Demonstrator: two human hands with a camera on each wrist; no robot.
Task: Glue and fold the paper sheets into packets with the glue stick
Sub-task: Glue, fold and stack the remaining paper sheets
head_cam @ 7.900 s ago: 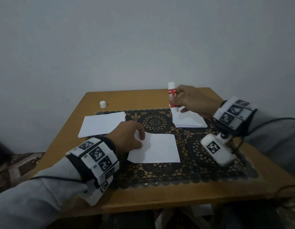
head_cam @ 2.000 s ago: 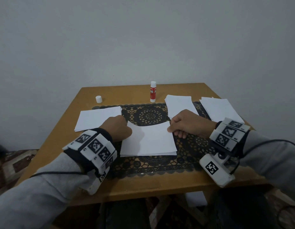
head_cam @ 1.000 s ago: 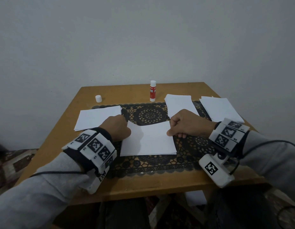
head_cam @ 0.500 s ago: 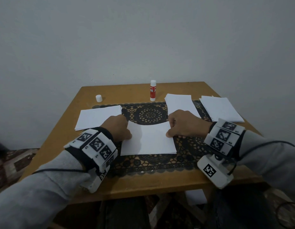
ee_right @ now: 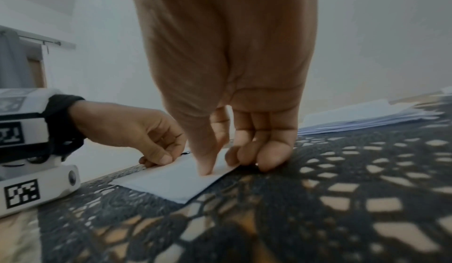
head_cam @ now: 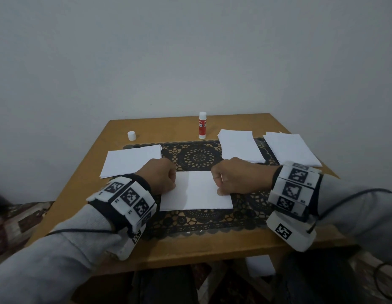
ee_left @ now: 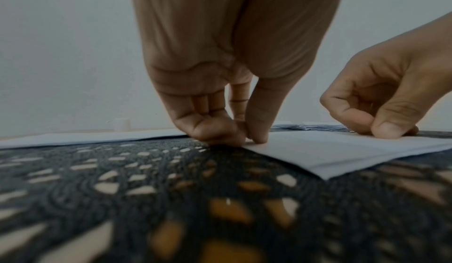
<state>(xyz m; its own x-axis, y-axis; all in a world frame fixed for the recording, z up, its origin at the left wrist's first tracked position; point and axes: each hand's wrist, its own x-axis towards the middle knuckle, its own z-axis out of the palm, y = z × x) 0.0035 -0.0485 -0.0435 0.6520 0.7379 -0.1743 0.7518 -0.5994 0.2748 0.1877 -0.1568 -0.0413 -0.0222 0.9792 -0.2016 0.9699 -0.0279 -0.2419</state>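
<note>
A white folded paper sheet (head_cam: 198,194) lies flat on the black lace mat (head_cam: 197,156) in front of me. My left hand (head_cam: 168,187) pinches its left edge with curled fingers, and the thumb (ee_left: 257,131) presses down on the paper (ee_left: 342,151). On the right edge my right hand (head_cam: 219,189) does the same, thumb (ee_right: 205,162) on top of the paper (ee_right: 171,184) and the other fingers curled at the rim. The red and white glue stick (head_cam: 202,126) stands upright, uncapped, at the back of the table. Its white cap (head_cam: 131,135) sits at the back left.
A stack of white sheets (head_cam: 131,161) lies left of the mat. Two more stacks (head_cam: 239,148) (head_cam: 291,150) lie at the right. The wooden table (head_cam: 190,246) stands against a plain wall, its front strip bare. Cables run from both wrist units.
The raised far flap of the sheet has come down flat into a neat rectangle. Both hands have slid slightly toward me along its side edges. The glue stick was set down at the back earlier.
</note>
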